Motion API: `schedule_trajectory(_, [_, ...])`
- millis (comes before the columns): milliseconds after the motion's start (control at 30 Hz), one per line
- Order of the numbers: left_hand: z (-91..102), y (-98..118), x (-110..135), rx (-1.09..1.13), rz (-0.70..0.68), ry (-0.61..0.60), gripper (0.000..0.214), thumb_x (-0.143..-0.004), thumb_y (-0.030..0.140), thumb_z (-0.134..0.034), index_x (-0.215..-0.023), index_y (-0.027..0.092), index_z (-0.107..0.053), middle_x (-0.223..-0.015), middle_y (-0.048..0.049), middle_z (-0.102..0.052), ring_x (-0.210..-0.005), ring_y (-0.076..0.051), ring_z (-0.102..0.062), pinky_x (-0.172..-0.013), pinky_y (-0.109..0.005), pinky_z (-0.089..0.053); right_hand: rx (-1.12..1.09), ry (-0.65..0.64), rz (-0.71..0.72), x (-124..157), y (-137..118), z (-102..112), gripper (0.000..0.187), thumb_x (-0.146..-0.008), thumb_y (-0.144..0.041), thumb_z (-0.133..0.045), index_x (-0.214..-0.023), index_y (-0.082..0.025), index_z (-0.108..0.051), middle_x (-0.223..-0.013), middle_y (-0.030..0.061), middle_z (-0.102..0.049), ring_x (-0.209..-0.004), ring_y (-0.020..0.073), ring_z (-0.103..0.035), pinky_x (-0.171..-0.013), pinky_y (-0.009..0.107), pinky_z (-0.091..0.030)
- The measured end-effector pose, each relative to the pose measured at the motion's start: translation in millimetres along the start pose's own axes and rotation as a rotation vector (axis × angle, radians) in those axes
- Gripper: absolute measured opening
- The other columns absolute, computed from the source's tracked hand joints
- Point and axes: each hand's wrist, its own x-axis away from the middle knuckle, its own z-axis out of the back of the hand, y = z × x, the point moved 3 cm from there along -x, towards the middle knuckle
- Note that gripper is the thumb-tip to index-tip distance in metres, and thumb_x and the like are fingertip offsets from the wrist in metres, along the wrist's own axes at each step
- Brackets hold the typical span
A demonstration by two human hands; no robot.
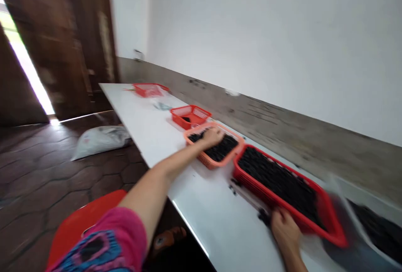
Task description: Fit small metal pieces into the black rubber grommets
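My left hand (214,136) reaches across to the orange basket (210,162) and rests on the small black pieces (222,147) inside it. Its fingers are smeared and bent down over the pieces, so what they hold is hidden. Low on the right, my right hand (285,227) is on the table against the near side of the long red basket (266,192), fingers curled in. Whatever lies in those fingers cannot be made out. More black pieces (276,171) fill that red basket, and a few loose ones (264,216) lie beside the right hand.
A smaller red basket (191,115) with a few dark bits stands farther along the white table (201,205); another red basket (150,90) is at the far end. A clear bin (354,238) holds black material at right. A red chair (84,217) and white sack (100,140) are left.
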Motion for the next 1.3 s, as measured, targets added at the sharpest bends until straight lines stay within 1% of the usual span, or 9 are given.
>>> schedule_trajectory(167, [-41.1,5,35,0.253,-0.184,0.333,0.034,-0.090,0.034,-0.040,-0.074,0.013,-0.061,-0.069,-0.0038,-0.060,-0.064,-0.012,-0.052,-0.064,-0.023,-0.041,-0.178,0.047,-0.282,9,51,-17,0.026,-0.086,-0.026,-0.040,-0.081,-0.013,-0.061,-0.072,0.0068,-0.062,-0.070,0.0203,-0.058,-0.071,0.033,-0.046])
schedule_trajectory(333, [-129.2,5,90,0.094,-0.409,0.051,0.029,-0.087,0.030,-0.045,-0.068,0.015,-0.060,-0.063,-0.0019,-0.059,-0.060,-0.011,-0.053,-0.060,-0.021,-0.040,-0.263,0.090,-0.287,9,52,-23,0.027,-0.079,-0.029,-0.036,-0.078,-0.015,-0.059,-0.069,0.0060,-0.061,-0.066,0.0197,-0.055,-0.069,0.031,-0.042])
schedule_trajectory(467, [-165.9,4,97,-0.017,-0.385,-0.120,0.020,-0.086,0.026,-0.045,-0.079,0.017,-0.061,-0.077,-0.0047,-0.064,-0.074,-0.016,-0.059,-0.067,-0.025,-0.044,-0.286,0.085,-0.303,17,46,-21,0.027,-0.078,-0.029,-0.035,-0.079,-0.016,-0.058,-0.074,0.0058,-0.063,-0.067,0.0181,-0.055,-0.069,0.028,-0.042])
schedule_trajectory(767, [-178.7,-5,95,-0.035,-0.444,-0.166,0.021,-0.085,0.029,-0.042,-0.080,0.020,-0.060,-0.084,-0.0079,-0.055,-0.085,-0.023,-0.054,-0.074,-0.035,-0.047,-0.345,0.001,-0.388,18,31,-4,0.024,-0.078,-0.019,-0.038,-0.075,-0.015,-0.062,-0.064,0.0011,-0.062,-0.061,0.0138,-0.055,-0.063,0.024,-0.045])
schedule_trajectory(900, [-185.2,-10,92,0.044,-0.448,-0.156,0.018,-0.084,0.028,-0.043,-0.081,0.021,-0.060,-0.084,-0.0075,-0.053,-0.082,-0.022,-0.053,-0.077,-0.037,-0.048,-0.351,-0.034,-0.296,43,30,60,0.026,-0.078,-0.022,-0.048,-0.096,-0.018,-0.066,-0.086,0.0032,-0.069,-0.077,0.0160,-0.061,-0.073,0.027,-0.047])
schedule_trajectory(1000, [-189.6,-11,89,0.047,-0.444,-0.160,0.016,-0.083,0.026,-0.044,-0.081,0.020,-0.059,-0.087,-0.0086,-0.053,-0.085,-0.023,-0.053,-0.078,-0.038,-0.047,-0.056,0.035,-0.248,72,57,118,0.030,-0.083,-0.024,-0.044,-0.104,-0.018,-0.065,-0.102,0.0081,-0.067,-0.091,0.0208,-0.060,-0.083,0.034,-0.045])
schedule_trajectory(1067, [-190.4,-10,87,0.061,-0.438,-0.156,0.014,-0.081,0.025,-0.045,-0.083,0.020,-0.058,-0.090,-0.0092,-0.053,-0.088,-0.023,-0.053,-0.080,-0.039,-0.047,0.200,-0.098,-0.276,92,85,136,0.033,-0.084,-0.026,-0.044,-0.107,-0.014,-0.064,-0.101,0.0137,-0.065,-0.093,0.0259,-0.059,-0.085,0.040,-0.044])
schedule_trajectory(1167, [-187.3,-7,87,0.100,-0.403,-0.136,0.013,-0.079,0.025,-0.049,-0.089,0.019,-0.055,-0.095,-0.0092,-0.052,-0.091,-0.023,-0.053,-0.083,-0.039,-0.047,0.413,-0.323,-0.176,115,121,131,0.053,-0.082,-0.037,-0.051,-0.126,-0.008,-0.051,-0.127,0.0231,-0.050,-0.119,0.0348,-0.045,-0.096,0.047,-0.037])
schedule_trajectory(1300, [-179.8,-5,86,0.112,-0.282,-0.118,0.020,-0.075,0.029,-0.054,-0.092,0.019,-0.053,-0.097,-0.0070,-0.052,-0.092,-0.021,-0.054,-0.084,-0.036,-0.048,0.456,-0.426,-0.115,127,157,104,0.060,-0.086,-0.046,-0.041,-0.137,-0.013,-0.040,-0.141,0.0205,-0.037,-0.129,0.0339,-0.035,-0.096,0.047,-0.038])
